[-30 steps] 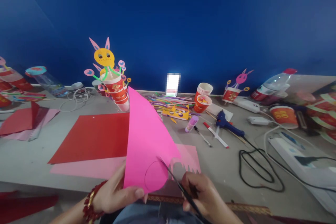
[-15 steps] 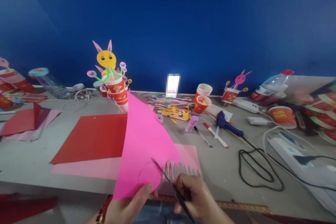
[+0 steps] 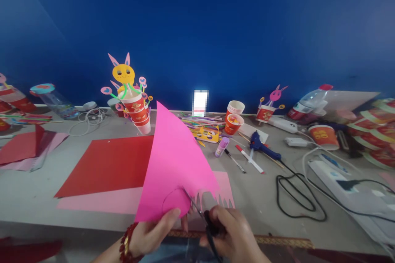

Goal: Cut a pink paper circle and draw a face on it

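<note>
My left hand (image 3: 159,228) pinches the lower edge of a bright pink paper sheet (image 3: 175,152), thumb on top and fingers beneath. A round outline is drawn on the sheet close to that thumb, and its right side is partly cut along. In my right hand (image 3: 230,230) is a pair of black-handled scissors (image 3: 212,230), its blades at the cut beside the outline. Under the raised sheet, a light pink paper (image 3: 226,185) with a jagged cut edge shows on the right. A red sheet (image 3: 111,162) lies to the left.
Decorated paper cups (image 3: 134,107) stand behind the sheet. A glue stick (image 3: 222,147), a red marker (image 3: 249,159) and a blue glue gun (image 3: 262,148) lie at right, with a looped black cable (image 3: 280,197) and a power strip (image 3: 345,197). The table's front edge (image 3: 277,241) is close.
The scissors and my right hand have shifted slightly down, with the blades less far apart. The pink sheet has tilted a little to the right. The whole view has shifted slightly.
</note>
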The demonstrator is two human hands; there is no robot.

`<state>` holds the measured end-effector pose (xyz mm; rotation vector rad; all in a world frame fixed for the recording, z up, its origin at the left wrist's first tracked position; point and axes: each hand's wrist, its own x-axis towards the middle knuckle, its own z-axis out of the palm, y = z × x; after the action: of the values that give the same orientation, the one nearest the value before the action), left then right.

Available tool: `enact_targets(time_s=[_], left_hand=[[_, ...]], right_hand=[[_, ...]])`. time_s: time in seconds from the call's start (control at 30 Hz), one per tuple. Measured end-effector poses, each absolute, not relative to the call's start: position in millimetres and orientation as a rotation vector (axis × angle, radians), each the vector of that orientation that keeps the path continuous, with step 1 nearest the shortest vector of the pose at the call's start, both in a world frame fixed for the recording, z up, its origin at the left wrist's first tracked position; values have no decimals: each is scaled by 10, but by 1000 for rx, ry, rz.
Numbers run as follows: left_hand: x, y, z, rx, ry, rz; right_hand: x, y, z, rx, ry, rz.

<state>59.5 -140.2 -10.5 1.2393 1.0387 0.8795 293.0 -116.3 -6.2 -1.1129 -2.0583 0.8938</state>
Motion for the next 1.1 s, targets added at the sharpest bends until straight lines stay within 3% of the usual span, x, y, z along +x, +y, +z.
enact_targets(time_s=[0.2, 0.33, 0.47, 1.1], left_hand=[[754, -1271, -176, 1063, 1260, 962], [754, -1256, -196, 1035, 1227, 1054], [777, -1274, -175, 945, 1274, 1095], [878, -1238, -154, 848, 965, 1129]], right_hand=[[2852, -1181, -155, -1257, -1749, 1498], [2771, -1209, -178, -1062, -1457, 1881], [2731, -1227, -195, -905, -1285, 2057], [2737, -1130, -104, -914, -1367, 2002]])
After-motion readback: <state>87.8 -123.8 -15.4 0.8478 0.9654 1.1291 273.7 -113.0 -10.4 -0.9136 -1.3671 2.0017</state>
